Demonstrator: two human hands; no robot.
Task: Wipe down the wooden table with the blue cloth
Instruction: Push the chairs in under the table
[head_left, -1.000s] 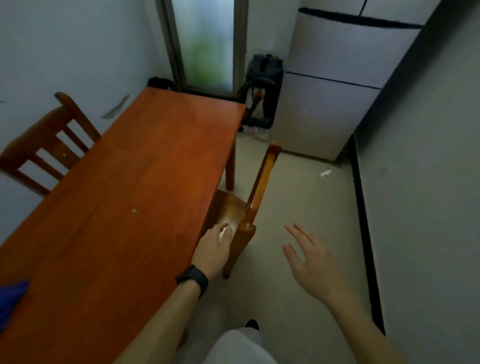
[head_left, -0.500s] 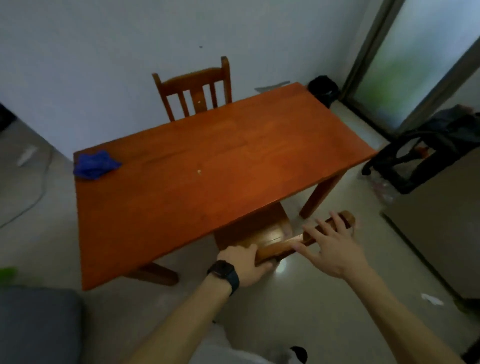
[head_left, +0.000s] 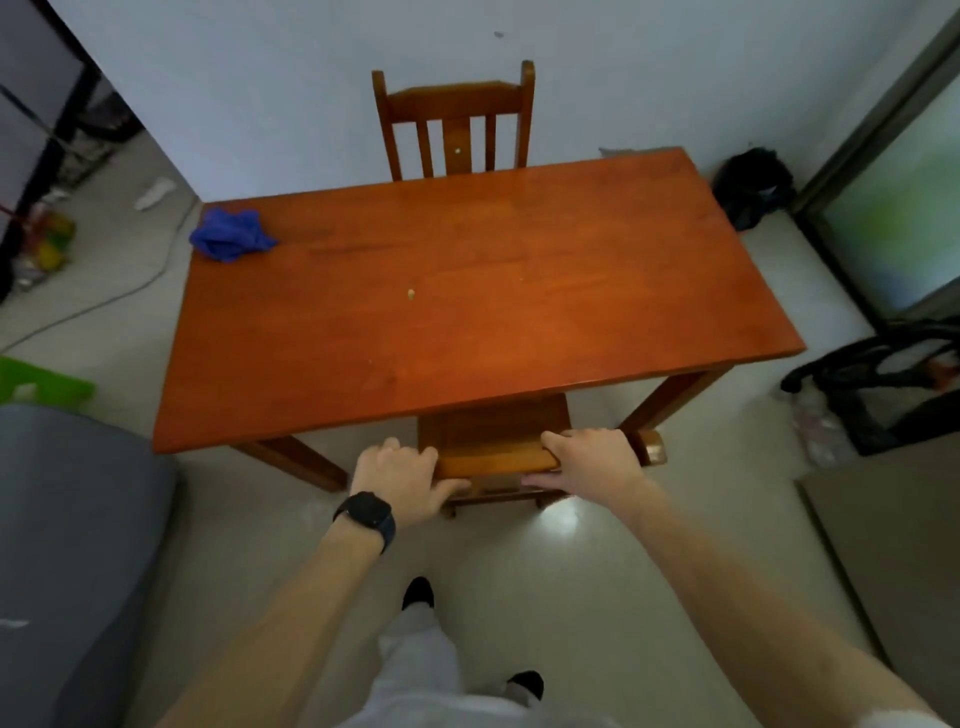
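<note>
Now the right hand (head_left: 592, 460) has joined the left hand (head_left: 400, 475), both curled round the chair rail (head_left: 493, 460); the blue cloth (head_left: 231, 235) lies far beyond the left, untouched, so wiping waits.

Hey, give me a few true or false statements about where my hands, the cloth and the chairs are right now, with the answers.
1. The left hand and the right hand both grip the back rail of the near chair. True.
2. The blue cloth is held in one hand. False: it lies bunched on the far left corner of the table, untouched.
3. A second chair stands at the table's far side, by the wall. True.
4. The watch sits on the right wrist. False: it is on the left wrist.
</note>
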